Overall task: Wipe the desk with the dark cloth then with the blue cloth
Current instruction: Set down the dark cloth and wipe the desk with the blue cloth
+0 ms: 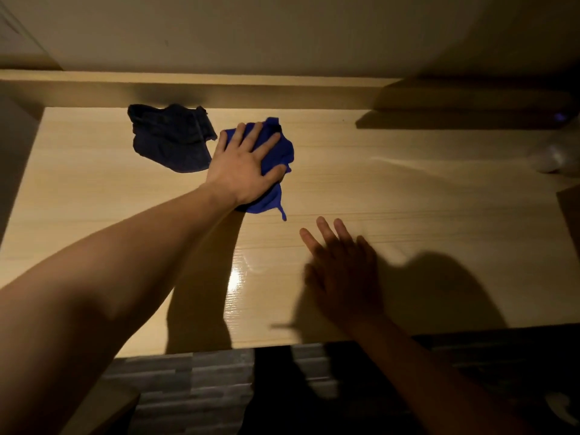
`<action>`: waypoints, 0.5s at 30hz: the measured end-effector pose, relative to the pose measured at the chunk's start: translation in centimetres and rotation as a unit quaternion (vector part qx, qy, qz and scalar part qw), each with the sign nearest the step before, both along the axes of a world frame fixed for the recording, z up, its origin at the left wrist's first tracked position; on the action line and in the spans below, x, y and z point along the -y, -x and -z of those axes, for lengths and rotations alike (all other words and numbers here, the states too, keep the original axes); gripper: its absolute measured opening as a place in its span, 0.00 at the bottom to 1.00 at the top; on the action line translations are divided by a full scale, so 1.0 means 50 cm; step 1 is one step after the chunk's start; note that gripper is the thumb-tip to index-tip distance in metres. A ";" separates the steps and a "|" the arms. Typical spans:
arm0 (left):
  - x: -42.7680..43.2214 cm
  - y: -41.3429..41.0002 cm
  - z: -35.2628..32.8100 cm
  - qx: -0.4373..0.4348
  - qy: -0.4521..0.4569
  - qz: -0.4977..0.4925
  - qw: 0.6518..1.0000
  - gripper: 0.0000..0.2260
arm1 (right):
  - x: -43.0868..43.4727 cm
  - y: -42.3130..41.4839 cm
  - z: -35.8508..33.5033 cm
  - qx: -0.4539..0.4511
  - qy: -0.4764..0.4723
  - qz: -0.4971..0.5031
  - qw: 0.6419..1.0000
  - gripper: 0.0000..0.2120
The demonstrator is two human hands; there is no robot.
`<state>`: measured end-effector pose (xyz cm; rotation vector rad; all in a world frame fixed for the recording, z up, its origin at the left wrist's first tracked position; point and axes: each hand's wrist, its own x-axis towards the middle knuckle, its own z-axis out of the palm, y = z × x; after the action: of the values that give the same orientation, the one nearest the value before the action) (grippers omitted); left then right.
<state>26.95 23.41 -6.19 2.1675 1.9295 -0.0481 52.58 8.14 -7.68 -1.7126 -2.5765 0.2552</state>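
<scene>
A light wooden desk (408, 199) fills the view. The dark cloth (169, 139) lies crumpled at the back left, untouched. Just right of it, the blue cloth (276, 158) is bunched on the desk under my left hand (241, 167), which presses flat on it with fingers spread. My right hand (342, 268) is lower and to the right, in shadow and blurred, fingers apart and holding nothing, over the desk near its front edge.
A raised back ledge (219, 89) runs along the wall. A pale, blurred object (555, 158) sits at the far right edge. The desk's front edge (219, 350) shows grey flooring below. A glossy reflection marks the desk centre.
</scene>
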 end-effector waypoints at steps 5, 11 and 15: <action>0.127 -0.023 0.003 -0.002 -0.003 0.022 1.000 0.34 | 0.000 0.008 -0.003 -0.013 0.015 0.037 0.999 0.31; 0.307 -0.059 0.010 0.001 -0.004 0.020 1.000 0.33 | 0.008 -0.003 -0.014 -0.035 0.042 0.016 0.998 0.29; 0.412 -0.086 0.020 0.006 -0.006 0.021 1.000 0.32 | 0.003 -0.030 -0.028 -0.100 0.058 0.019 0.993 0.29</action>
<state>31.22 2.82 -7.17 2.2101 1.8834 -0.0310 54.09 8.02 -6.30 -1.6728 -2.4277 0.5552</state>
